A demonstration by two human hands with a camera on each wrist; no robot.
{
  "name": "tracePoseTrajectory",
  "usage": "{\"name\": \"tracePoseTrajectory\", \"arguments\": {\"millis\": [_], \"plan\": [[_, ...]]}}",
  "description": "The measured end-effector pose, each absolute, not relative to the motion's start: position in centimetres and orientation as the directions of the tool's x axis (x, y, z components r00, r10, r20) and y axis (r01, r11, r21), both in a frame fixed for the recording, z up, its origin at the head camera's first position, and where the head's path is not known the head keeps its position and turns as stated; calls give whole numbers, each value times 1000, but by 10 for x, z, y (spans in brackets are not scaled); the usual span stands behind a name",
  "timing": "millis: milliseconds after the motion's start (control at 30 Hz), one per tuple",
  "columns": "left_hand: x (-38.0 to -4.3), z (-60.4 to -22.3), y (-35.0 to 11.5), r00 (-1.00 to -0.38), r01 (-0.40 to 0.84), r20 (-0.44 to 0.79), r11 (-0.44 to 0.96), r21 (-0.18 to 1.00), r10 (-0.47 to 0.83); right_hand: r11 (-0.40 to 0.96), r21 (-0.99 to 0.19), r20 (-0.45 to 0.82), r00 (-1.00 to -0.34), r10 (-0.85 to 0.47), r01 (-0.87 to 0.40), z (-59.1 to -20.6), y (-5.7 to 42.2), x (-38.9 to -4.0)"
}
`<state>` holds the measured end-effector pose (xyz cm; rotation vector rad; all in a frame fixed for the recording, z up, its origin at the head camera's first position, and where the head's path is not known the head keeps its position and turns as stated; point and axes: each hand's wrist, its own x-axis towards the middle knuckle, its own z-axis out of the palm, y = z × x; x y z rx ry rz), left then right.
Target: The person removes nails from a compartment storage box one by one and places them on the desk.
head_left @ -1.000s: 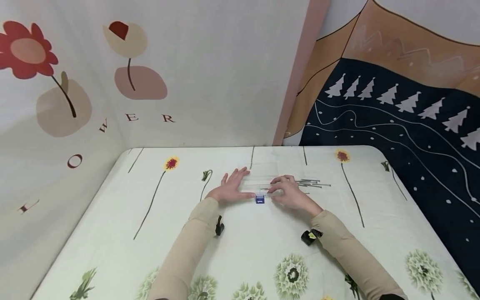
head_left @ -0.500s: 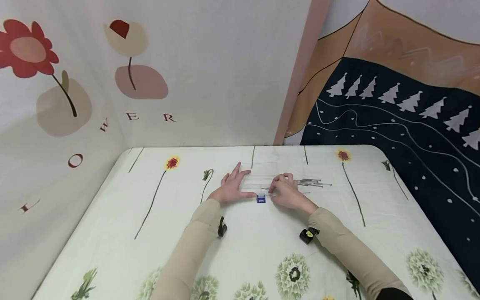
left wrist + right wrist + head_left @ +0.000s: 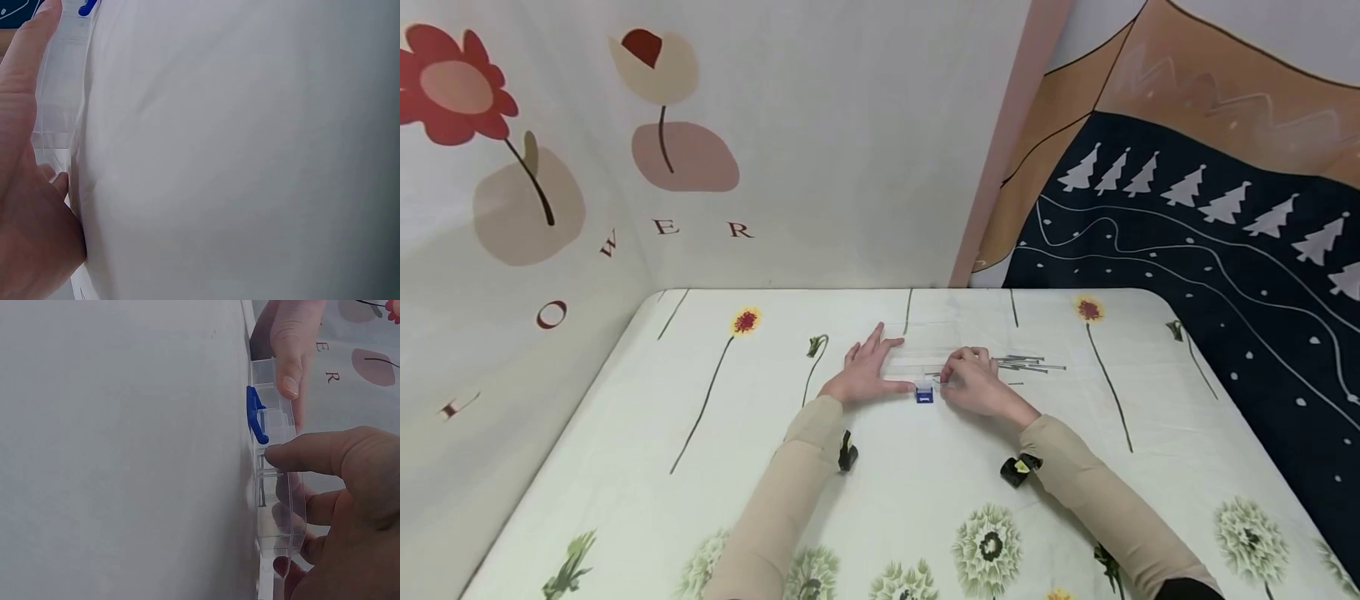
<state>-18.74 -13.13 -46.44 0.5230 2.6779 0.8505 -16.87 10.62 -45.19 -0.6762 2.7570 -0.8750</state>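
A clear plastic box (image 3: 910, 360) with a blue latch (image 3: 924, 395) at its front lies on the table, its transparent lid folded back. My left hand (image 3: 867, 372) rests along the box's left side with fingers spread and straight, the thumb stretched along the front edge towards the latch. At the front right of the box, my right hand (image 3: 972, 382) has its thumb and fingers curled together, pinching a thin nail (image 3: 262, 487) low in the box near the front wall. The right fingertips show partly through the clear wall in the right wrist view.
A loose bunch of long grey nails (image 3: 1026, 364) lies to the right of the box, past the right hand. One short nail (image 3: 1016, 383) lies apart from them. A flower-printed cloth (image 3: 895, 483) covers the table, with printed curtains behind.
My right hand's fingers have drawn closer together at the box's front right. The left hand stays at the box's left side, and the whole head view has shifted slightly.
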Motion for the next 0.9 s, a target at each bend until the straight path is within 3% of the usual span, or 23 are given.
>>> {"name": "tracePoseTrajectory", "arguments": {"millis": [333, 900], "plan": [[-188, -463, -130, -896, 253, -151, 759, 600, 418, 684, -638, -8, -886, -464, -352, -457, 108, -171], [-186, -463, -129, -904, 226, -169, 775, 590, 393, 701, -626, -29, -889, -458, -341, -449, 108, -168]]}}
